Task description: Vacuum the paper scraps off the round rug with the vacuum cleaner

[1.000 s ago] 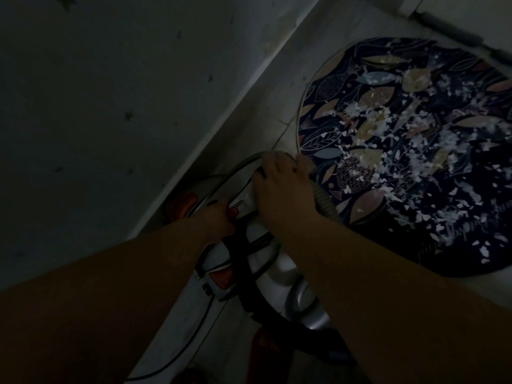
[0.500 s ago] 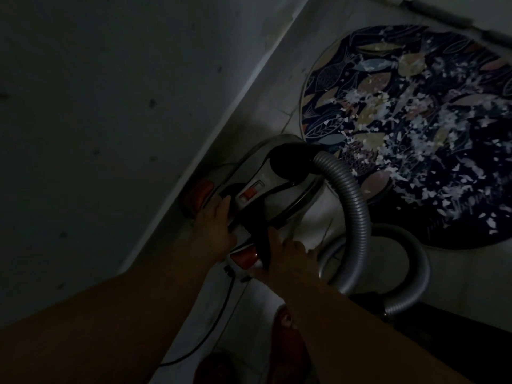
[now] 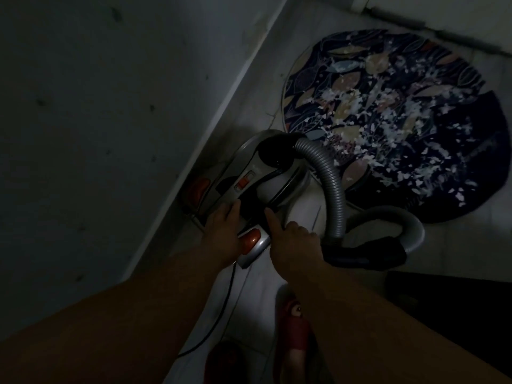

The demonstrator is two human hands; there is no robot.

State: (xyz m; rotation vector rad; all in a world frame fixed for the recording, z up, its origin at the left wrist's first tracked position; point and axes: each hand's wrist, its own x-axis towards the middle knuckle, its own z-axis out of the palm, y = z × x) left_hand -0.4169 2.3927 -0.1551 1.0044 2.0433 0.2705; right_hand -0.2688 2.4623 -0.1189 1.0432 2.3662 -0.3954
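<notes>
In a dimly lit room, a person bends over a silver canister vacuum cleaner (image 3: 279, 187) that stands on the pale tiled floor (image 3: 457, 245) beside a grey wall (image 3: 97, 112), its front end just at the near edge of the round rug (image 3: 484, 151). The left hand (image 3: 221, 231) lies on the rear of the machine with its fingers nearly straight and close together, the tips reaching a dark recess below the orange slider switch (image 3: 243, 183), and the hand is just beside a large orange button (image 3: 250, 241). The right hand (image 3: 295, 243) points its index finger forward onto the black band that runs along the top of the machine, while its other fingers are curled under; whether they hold anything cannot be told. A grey ribbed hose (image 3: 335, 195) rises from the black socket at the front of the vacuum cleaner, bends down past the right hand and loops round to a black sleeve (image 3: 365, 257) lying on the floor by the right wrist. The dark rug, patterned with leaves, is strewn with white paper scraps (image 3: 393, 126), thickest across its middle. A black power cord (image 3: 225, 309) trails from the rear of the machine between the forearms, and two red slippers (image 3: 293, 331) show at the bottom edge.
</notes>
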